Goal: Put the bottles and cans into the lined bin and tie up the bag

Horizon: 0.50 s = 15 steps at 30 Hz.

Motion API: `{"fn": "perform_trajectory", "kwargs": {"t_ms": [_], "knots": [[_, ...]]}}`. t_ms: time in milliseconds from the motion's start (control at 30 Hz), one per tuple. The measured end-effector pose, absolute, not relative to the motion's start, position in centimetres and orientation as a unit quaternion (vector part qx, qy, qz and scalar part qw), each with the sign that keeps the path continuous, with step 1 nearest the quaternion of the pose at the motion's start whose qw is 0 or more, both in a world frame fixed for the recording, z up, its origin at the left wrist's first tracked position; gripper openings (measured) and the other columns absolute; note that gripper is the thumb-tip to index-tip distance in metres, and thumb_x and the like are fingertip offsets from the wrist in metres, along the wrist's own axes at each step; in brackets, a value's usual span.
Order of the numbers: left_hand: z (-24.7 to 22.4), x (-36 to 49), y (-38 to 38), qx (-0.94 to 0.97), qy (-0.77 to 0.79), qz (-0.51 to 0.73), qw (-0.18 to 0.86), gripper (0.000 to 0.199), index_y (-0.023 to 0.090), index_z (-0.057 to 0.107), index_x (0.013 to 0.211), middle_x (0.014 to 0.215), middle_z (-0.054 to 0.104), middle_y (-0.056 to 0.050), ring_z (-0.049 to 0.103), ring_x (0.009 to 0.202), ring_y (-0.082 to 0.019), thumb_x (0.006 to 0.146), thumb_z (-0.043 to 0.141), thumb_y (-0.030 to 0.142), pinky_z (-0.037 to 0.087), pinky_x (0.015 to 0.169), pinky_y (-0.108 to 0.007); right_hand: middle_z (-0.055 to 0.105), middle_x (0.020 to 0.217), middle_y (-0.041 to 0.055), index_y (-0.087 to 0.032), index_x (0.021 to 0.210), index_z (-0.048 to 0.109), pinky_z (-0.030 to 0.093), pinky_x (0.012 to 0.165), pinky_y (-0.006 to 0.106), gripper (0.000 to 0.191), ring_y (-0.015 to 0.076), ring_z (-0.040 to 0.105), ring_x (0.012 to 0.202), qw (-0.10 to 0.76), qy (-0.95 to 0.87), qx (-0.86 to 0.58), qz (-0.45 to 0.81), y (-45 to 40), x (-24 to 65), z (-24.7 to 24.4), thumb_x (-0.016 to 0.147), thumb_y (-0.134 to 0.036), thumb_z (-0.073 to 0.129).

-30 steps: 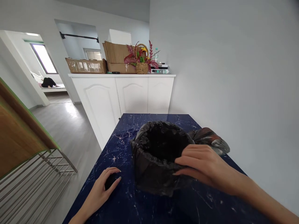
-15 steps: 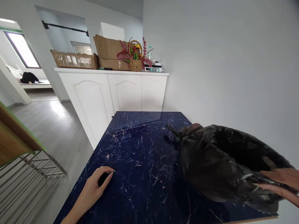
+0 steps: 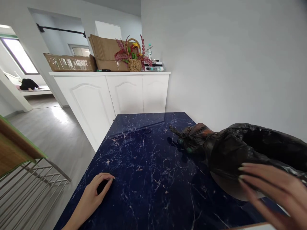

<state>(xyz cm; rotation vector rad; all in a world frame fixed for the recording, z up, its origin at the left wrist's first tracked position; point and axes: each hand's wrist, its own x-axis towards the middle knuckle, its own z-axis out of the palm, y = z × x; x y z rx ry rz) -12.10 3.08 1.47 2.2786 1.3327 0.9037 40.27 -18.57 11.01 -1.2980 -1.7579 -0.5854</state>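
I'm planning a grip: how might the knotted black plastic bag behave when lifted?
The knotted black plastic bag would probably sag and change shape, being thin and wrinkled. Its bulging body suggests contents that may shift, weight unclear. The twisted neck looks floppy.

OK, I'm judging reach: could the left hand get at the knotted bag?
Probably yes, with a stretch: only blue tabletop shows between the left hand and the knotted bag.

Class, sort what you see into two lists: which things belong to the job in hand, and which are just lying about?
In the job, judging by position:
- right hand, at the bin lined in black
- blue table beneath it
- probably the knotted bag

Lying about, on the cabinet:
- cardboard boxes
- flower basket
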Motion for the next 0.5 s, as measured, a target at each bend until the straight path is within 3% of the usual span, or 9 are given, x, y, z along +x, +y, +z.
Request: {"fn": "perform_trajectory", "kwargs": {"t_ms": [100, 300, 500], "knots": [[1.7, -12.0, 3.1, 0.809, 0.467, 0.317, 0.162, 0.033, 0.030, 0.077, 0.108, 0.113, 0.079, -0.004, 0.078, 0.101, -0.025, 0.100, 0.063, 0.058, 0.066, 0.086, -0.032, 0.071, 0.139, 0.0064, -0.036, 0.147, 0.064, 0.061, 0.103, 0.053, 0.045, 0.0318, 0.069, 0.127, 0.347, -0.738, -0.545, -0.194, -16.1, 38.0, 7.3, 0.103, -0.030, 0.068], [1.6, -12.1, 3.3, 0.811, 0.469, 0.311, 0.158, 0.031, 0.030, 0.077, 0.108, 0.112, 0.079, -0.002, 0.078, 0.101, -0.023, 0.100, 0.064, 0.057, 0.064, 0.088, -0.029, 0.066, 0.143, 0.0088, -0.033, 0.143, 0.060, 0.069, 0.086, 0.041, 0.037, 0.0295, 0.074, 0.120, 0.336, -0.664, -0.665, -0.068, -13.1, 36.2, -0.3, 0.111, -0.049, 0.052], [1.7, -10.9, 4.5, 0.823, 0.475, 0.260, 0.173, 0.036, 0.029, 0.076, 0.110, 0.102, 0.077, -0.003, 0.073, 0.085, -0.022, 0.102, 0.059, 0.059, 0.062, 0.078, -0.031, 0.065, 0.144, 0.0092, -0.033, 0.143, 0.060, 0.064, 0.100, 0.046, 0.034, 0.0305, 0.069, 0.127, 0.353, -0.668, -0.651, -0.070, -8.6, 34.4, 0.8, 0.110, -0.039, 0.053]]}}
